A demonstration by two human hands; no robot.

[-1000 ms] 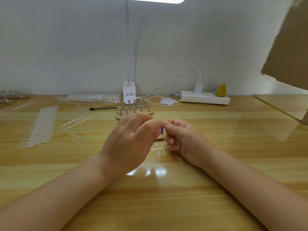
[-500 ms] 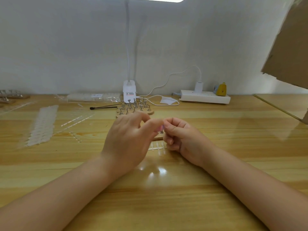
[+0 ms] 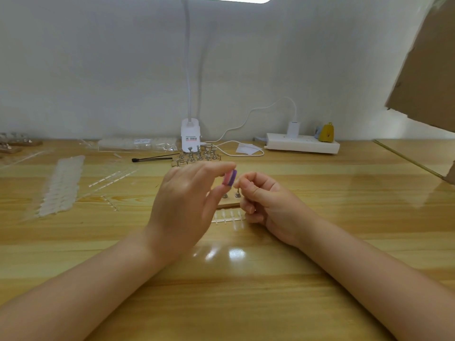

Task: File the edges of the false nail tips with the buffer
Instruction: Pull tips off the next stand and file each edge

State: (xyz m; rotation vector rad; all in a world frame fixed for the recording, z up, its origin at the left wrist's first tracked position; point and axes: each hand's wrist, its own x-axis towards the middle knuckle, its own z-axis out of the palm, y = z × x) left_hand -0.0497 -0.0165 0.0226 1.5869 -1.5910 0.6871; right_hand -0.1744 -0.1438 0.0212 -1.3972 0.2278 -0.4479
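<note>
Wooden worktop (image 3: 320,242) carries all. Left hand (image 3: 182,207) raised above it — grip pinching pink-purple buffer (image 3: 229,177) between thumb and fingertip. Right hand (image 3: 268,205) curled, fingertips pinched together just beside buffer — nail tip too small to confirm. Clear nail-tip strip (image 3: 227,217) lies beneath, between hands.

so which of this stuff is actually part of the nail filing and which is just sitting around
In use:
- buffer, pinched by the left hand
- right hand, fingertips pinched next to the buffer; any tip there is too small to see
- strip of nail tips on the table

Lying about:
- power strip
- lamp base
- black stick
- bagged tips
</note>
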